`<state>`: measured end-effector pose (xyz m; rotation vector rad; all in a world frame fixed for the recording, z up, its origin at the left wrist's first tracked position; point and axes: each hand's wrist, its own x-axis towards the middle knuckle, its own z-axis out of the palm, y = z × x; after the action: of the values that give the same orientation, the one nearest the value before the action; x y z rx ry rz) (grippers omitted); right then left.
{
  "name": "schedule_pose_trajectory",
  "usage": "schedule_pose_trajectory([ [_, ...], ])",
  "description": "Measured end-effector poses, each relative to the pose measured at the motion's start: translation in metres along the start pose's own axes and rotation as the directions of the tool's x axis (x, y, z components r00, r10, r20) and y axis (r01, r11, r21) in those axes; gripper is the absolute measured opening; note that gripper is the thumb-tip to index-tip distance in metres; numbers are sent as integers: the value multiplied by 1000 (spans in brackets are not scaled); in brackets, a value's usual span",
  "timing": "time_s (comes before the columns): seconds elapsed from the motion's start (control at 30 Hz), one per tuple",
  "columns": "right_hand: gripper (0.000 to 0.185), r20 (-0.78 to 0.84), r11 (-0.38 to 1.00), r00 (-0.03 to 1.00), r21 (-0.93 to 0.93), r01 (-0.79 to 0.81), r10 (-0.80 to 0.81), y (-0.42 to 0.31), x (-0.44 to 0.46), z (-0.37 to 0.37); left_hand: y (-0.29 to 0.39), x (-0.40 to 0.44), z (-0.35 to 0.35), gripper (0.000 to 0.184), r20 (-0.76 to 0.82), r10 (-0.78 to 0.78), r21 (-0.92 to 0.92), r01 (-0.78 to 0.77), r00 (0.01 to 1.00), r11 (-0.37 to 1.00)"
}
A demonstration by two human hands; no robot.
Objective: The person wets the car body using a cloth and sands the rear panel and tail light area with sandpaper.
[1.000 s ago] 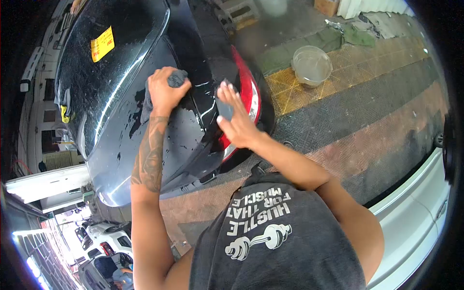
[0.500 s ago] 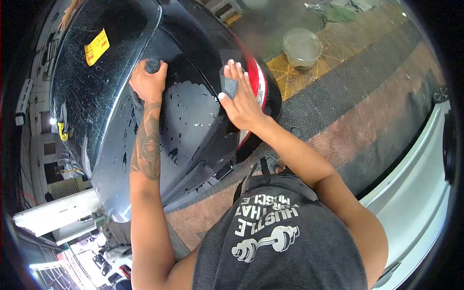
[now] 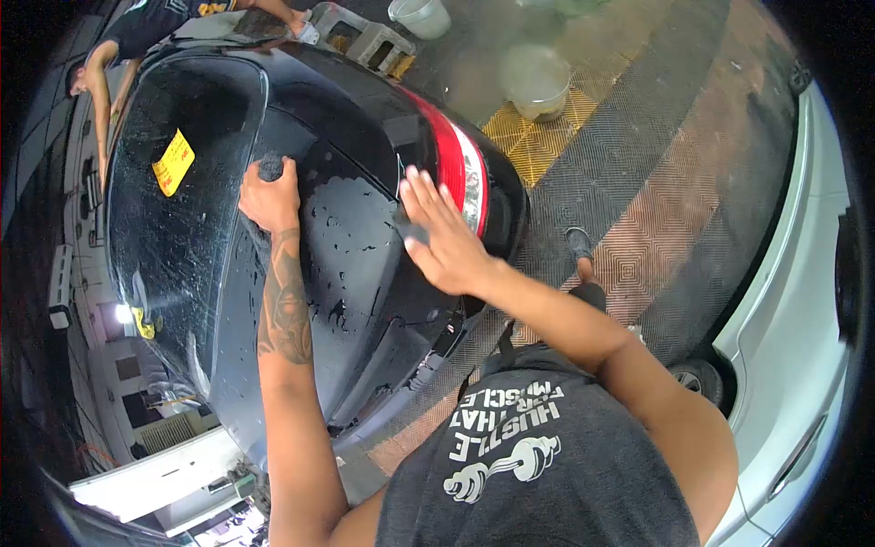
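Observation:
My left hand (image 3: pixel 271 199) is closed around a dark grey scrubbing pad (image 3: pixel 271 166), pressed to the wet black car panel (image 3: pixel 360 228) beside the rear window's edge. My right hand (image 3: pixel 447 239) lies across the panel near the red and white tail light (image 3: pixel 456 164). Its fingers are stretched out, and a grey pad (image 3: pixel 412 226) shows between thumb and fingers, partly hidden by the hand and slightly blurred. Water drops and wet patches cover the panel between both hands. A yellow sticker (image 3: pixel 173 162) is on the rear window (image 3: pixel 196 118), left of my left hand.
A co-worker (image 3: pixel 150 32) leans over the car's far side, one arm reaching down to it. Clear buckets of cloudy water (image 3: pixel 535 82) stand on the tiled floor beyond the tail light. Behind me on the right is a white car (image 3: pixel 793 365). A grey step stool (image 3: pixel 365 38) stands at the back.
The view has shifted, so the car sits lower and the co-worker shows more fully. Both hands stay on the panel with their pads; my right hand appears lower in view.

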<state>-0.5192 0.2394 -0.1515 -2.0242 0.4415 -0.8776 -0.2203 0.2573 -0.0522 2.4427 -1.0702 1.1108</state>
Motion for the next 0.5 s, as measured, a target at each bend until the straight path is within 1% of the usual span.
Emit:
schedule_pose_trajectory([
  [0.07,74,-13,999,999,-37,34,-35,5,17,-4,-1,-3,0,52,-45,-7,-8,7,999,1000],
  [0.13,73,2,1000,1000,-12,14,-14,-6,1,-4,-2,-4,0,52,-38,-1,8,2,999,1000],
  [0.2,73,84,992,996,118,-41,31,-7,-18,1,0,-2,-3,52,3,-13,-10,13,1000,1000],
  [0.23,74,151,984,988,168,-51,26,3,-15,0,-2,1,0,52,1,-14,-10,14,1000,1000],
  [0.27,59,-43,974,999,226,31,-22,12,-14,1,-5,0,4,51,-29,11,-15,-11,1000,1000],
  [0.3,49,78,928,993,355,-115,93,22,-12,-11,-9,-2,7,51,-58,35,-19,-36,998,999],
  [0.33,43,207,851,960,455,-264,187,33,-7,-33,-10,-3,6,51,-58,30,-17,-31,998,999],
  [0.37,38,246,848,922,376,-374,298,41,5,-66,-9,-3,4,51,-35,21,0,-21,999,1000],
  [0.43,34,264,837,876,280,-470,404,31,20,-103,-4,0,2,50,-23,4,5,-4,1000,1000],
  [0.5,33,66,946,952,112,-305,299,13,26,-102,-2,-1,-1,49,1,-7,-7,7,1000,1000],
])
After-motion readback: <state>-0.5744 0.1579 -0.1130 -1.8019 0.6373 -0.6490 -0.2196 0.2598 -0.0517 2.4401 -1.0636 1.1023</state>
